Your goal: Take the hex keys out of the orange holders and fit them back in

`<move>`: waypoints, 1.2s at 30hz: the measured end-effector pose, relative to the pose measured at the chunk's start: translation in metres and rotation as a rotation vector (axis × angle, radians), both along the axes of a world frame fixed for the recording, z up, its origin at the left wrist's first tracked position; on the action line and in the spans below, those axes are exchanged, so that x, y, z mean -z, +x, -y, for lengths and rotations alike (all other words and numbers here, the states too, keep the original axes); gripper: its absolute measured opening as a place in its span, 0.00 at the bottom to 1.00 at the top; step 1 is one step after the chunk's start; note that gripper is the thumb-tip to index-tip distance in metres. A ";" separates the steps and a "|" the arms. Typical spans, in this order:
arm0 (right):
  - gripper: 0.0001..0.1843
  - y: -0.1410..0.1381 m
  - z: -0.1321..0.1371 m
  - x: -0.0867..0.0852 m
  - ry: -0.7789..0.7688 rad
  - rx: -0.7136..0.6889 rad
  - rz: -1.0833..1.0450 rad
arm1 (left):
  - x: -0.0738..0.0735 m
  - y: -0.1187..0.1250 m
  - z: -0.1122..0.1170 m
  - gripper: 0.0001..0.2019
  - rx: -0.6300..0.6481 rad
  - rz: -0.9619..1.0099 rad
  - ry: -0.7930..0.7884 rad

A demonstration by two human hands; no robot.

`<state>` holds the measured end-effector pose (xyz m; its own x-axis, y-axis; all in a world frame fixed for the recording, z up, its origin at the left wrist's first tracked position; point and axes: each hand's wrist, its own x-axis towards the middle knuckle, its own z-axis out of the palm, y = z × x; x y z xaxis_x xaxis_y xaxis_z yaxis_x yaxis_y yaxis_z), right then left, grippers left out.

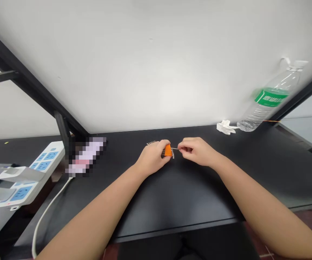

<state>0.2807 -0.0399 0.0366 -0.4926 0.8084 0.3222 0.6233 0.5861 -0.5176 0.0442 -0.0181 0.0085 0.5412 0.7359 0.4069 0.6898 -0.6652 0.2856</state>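
Observation:
My left hand (153, 157) rests on the black desk (172, 195) and grips a small orange part (168, 150) with thin metal pins at its end. My right hand (196, 151) is just to the right of it, fingers pinched on a thin metal pin (175, 148) that touches the orange part. Behind my left hand a short strip of metal pins (151, 143) lies on the desk. Both forearms reach in from the bottom of the view.
A clear plastic water bottle (271, 99) with a green label stands at the back right by the white wall, next to a crumpled white scrap (225, 127). A white power strip (34, 173) with blue sockets and a white cable (47, 209) lies at the left. A black frame post (63, 131) rises at the back left.

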 end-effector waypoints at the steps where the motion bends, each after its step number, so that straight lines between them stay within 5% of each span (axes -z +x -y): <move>1: 0.10 0.000 0.000 0.000 -0.012 -0.012 -0.003 | 0.001 0.000 0.000 0.18 0.010 0.001 -0.001; 23: 0.10 0.005 -0.004 0.003 -0.287 0.070 -0.228 | 0.002 -0.001 -0.001 0.19 0.016 0.060 -0.004; 36: 0.12 0.005 -0.005 -0.004 -0.787 0.122 -0.581 | 0.000 -0.003 0.000 0.17 0.053 -0.007 0.106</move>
<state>0.2855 -0.0354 0.0402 -0.3272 0.9307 -0.1637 0.1816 -0.1081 -0.9774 0.0413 -0.0177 0.0081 0.5816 0.6588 0.4772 0.6543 -0.7274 0.2067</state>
